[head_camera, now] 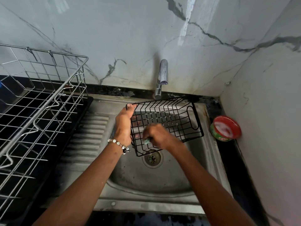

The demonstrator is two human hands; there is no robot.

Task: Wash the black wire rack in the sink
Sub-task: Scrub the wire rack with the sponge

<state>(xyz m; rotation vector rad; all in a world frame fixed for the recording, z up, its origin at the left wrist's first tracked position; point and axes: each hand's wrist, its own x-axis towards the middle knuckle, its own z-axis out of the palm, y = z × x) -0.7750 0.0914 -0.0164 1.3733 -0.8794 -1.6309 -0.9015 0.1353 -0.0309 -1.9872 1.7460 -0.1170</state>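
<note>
The black wire rack (175,118) hangs tilted over the steel sink basin (146,181), its open side toward me. My left hand (124,123) grips the rack's left edge, thumb over the top corner. My right hand (157,135) reaches inside the rack and pinches a small green scrubber (147,141) against the wires near the lower left corner. The right hand is blurred.
A chrome tap (162,75) stands behind the basin; no water shows. A red and green tub of dish soap (226,128) sits on the right counter. A large steel dish rack (37,101) on a black tray fills the left. The drain (152,158) lies below the rack.
</note>
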